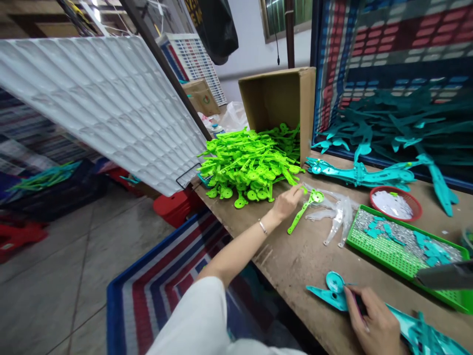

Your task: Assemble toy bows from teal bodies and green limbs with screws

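My left hand (288, 203) reaches out to the front edge of a heap of bright green plastic parts (244, 162). Its fingertips are pinched on a green piece there. Just right of it lies a single green arm-shaped part (303, 213) with a round disc end. My right hand (373, 318) is closed over a long teal plastic part (328, 297) at the near side of the table. A round teal cup (335, 282) sits on that part. Something dark shows between thumb and fingers, too hidden to name. Clear plastic pieces (342, 219) lie between the hands.
A green tray (391, 261) holds small metal bits and teal pieces. Beside it stands a red basket (417, 209) of white bits. Stacked teal parts (362, 175) lie behind, before a large crate. An open cardboard box (308, 113) backs the heap. A grey tool (447, 276) juts in.
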The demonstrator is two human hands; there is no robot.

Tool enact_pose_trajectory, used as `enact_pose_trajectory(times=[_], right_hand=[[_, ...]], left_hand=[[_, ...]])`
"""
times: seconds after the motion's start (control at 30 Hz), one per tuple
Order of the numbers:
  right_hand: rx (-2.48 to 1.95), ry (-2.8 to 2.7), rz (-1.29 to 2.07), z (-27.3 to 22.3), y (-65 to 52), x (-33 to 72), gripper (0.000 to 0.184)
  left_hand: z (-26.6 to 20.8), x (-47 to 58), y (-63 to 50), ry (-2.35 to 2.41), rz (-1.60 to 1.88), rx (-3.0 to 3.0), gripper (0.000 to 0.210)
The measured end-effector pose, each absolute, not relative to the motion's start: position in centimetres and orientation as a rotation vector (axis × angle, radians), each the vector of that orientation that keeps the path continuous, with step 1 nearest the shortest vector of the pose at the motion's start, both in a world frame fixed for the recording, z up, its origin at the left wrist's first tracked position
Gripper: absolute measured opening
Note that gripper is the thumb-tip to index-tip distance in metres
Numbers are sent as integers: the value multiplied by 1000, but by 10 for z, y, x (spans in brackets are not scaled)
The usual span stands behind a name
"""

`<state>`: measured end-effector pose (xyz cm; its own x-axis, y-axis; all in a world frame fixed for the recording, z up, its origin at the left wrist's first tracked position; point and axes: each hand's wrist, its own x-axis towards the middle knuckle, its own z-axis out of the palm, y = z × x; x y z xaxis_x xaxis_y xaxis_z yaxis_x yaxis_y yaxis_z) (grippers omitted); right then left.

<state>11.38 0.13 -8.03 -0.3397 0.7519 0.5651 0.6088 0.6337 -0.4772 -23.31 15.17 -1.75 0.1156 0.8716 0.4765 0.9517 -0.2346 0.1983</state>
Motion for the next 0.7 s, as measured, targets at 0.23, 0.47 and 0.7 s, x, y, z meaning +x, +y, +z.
enact_pose_trajectory(times=[0.23, 0.47, 0.7], right_hand=[[-1094, -2083, 317, -80, 1, 116, 12], [-1144, -2091, 410, -71, 0, 116, 8], [-1210, -2087, 556, -55, 1, 116, 9]], left_hand=[[-58, -204, 3, -1812, -1062, -2257, 31], [-55, -198, -57, -2002, -1515, -2499, 28], [-31, -163, -10, -2494, -808, -2079, 43]])
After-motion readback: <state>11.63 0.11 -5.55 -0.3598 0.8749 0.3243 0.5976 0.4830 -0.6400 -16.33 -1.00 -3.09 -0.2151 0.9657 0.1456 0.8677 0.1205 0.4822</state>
